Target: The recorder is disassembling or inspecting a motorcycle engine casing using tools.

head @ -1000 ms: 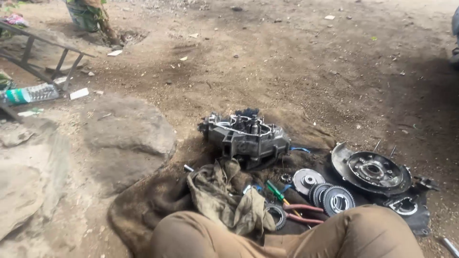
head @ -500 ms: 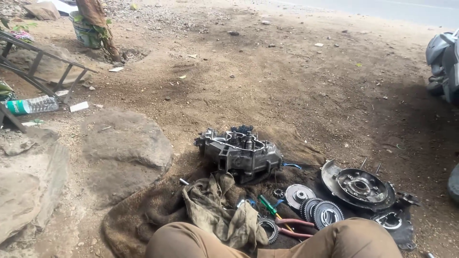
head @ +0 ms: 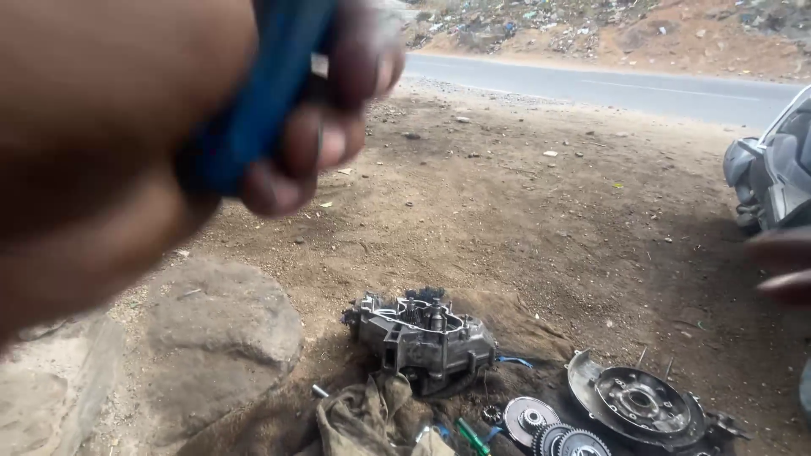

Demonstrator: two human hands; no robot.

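Head view: left hand (head: 169, 127) fills upper left of frame, blurred, fingers clamped on blue tool (head: 262, 93). Right hand (head: 781, 266) at right edge, only fingertips show; grip can't tell. Engine case (head: 422, 338) on dirt, lower centre, w/ gears (head: 528, 418) beside.

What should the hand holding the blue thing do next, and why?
Probably lower the left hand toward the engine case. It grips a blurred blue tool right up near the camera, far above the parts on the ground.
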